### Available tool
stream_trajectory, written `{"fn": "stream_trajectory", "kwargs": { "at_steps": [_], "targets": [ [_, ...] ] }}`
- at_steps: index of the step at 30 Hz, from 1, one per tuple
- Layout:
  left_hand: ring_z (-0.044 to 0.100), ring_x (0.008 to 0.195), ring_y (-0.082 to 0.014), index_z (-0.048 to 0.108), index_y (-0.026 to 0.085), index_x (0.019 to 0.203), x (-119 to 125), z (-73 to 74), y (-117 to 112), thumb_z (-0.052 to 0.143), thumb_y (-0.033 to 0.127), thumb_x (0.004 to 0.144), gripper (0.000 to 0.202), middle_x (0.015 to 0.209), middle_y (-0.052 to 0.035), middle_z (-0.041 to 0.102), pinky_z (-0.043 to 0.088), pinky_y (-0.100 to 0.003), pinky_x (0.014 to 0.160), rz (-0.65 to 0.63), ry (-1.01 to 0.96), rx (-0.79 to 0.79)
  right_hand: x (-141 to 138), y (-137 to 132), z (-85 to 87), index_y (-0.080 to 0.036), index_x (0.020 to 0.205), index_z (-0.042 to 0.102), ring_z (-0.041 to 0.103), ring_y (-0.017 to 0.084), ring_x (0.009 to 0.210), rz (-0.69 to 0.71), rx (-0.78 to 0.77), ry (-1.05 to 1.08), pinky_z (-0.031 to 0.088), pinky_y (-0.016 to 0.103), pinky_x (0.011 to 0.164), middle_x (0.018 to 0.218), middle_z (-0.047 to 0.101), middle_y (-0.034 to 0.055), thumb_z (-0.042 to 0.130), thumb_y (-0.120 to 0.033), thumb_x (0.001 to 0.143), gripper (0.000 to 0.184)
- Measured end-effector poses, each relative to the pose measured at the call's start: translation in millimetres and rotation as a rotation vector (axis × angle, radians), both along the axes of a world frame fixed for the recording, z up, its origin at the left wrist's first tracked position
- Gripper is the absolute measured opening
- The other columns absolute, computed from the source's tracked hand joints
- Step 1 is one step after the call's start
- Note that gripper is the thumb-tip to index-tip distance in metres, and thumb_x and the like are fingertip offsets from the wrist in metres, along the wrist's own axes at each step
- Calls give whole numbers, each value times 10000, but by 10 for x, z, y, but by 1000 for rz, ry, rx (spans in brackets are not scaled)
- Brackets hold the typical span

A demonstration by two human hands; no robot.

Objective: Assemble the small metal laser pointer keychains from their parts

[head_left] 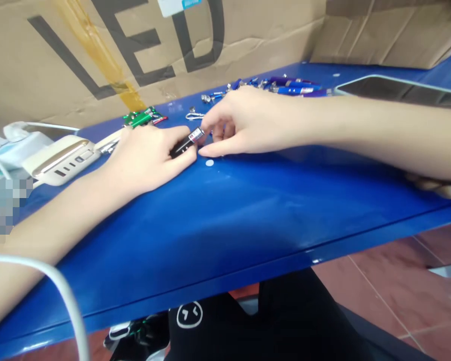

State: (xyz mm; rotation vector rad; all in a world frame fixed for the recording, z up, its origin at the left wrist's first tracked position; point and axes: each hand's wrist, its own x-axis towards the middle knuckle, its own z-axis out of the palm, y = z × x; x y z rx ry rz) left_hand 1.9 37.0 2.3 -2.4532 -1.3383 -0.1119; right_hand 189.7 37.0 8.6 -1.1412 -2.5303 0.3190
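Observation:
My left hand rests on the blue table, its fingers and thumb closed around a small black tube with a white printed label near its far end. Part of the tube is hidden inside the grip. My right hand is just to the right, index finger at the labelled end and thumb a little below. These two fingers are apart with nothing visible between them; the other fingers curl under the palm. Behind the right hand lies a metal clip. Green metallic tubes lie beyond my left hand.
Several blue and purple tubes with metal clips lie at the back, beside a phone-like dark slab. A cream-coloured device is at the left. A large cardboard box stands behind. A white cable crosses the lower left, over the table edge.

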Motion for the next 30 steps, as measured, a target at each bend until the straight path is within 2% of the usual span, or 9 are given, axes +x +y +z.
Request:
{"fn": "stream_trajectory", "kwargs": {
  "at_steps": [4,8,12,17,23,26,30],
  "targets": [
    [556,633,-161,597,186,813,-5,4,-5,327,410,809,351,614,-5,556,410,-282,661,-23,-16,8,59,93,-30,-124,919,677,591,134,930,40,-213,153,455,211,797,908,650,-40,633,-400,665,378],
    [563,636,-172,586,196,845,-11,24,-7,313,428,823,359,634,-14,593,388,-254,621,-36,-3,-47,84,169,-70,-138,885,694,608,113,801,87,-311,258,492,226,731,790,639,-23,718,-377,574,393],
    [589,642,-181,582,188,849,-20,50,-19,292,446,834,388,662,-25,625,371,-240,570,-29,28,-73,58,150,-76,-151,885,691,580,76,628,117,-300,251,486,209,612,713,648,-7,719,-362,589,364],
    [619,689,-187,577,200,891,-31,65,-33,294,397,853,347,720,-31,662,370,-243,556,-59,21,-89,36,113,-65,-144,908,685,569,80,604,150,-303,275,457,186,547,672,645,6,707,-375,610,378],
    [636,724,-197,564,205,860,-36,75,-52,292,382,872,324,757,-32,675,366,-243,538,-54,9,-95,-16,78,-69,-118,874,690,595,101,664,132,-285,323,461,186,604,731,670,36,714,-345,601,356],
    [637,713,-198,557,206,845,-37,78,-67,278,378,884,330,743,-30,673,371,-245,541,-51,-2,-101,-49,63,-78,-134,833,699,588,101,647,95,-202,333,443,187,584,742,677,33,707,-318,615,286],
    [637,717,-201,562,198,861,-41,77,-80,223,379,907,387,743,-41,673,387,-254,565,-20,-72,-98,-82,56,-52,-159,803,702,576,99,629,-29,-88,348,425,196,583,755,680,23,668,-286,663,192]
  ]
}}
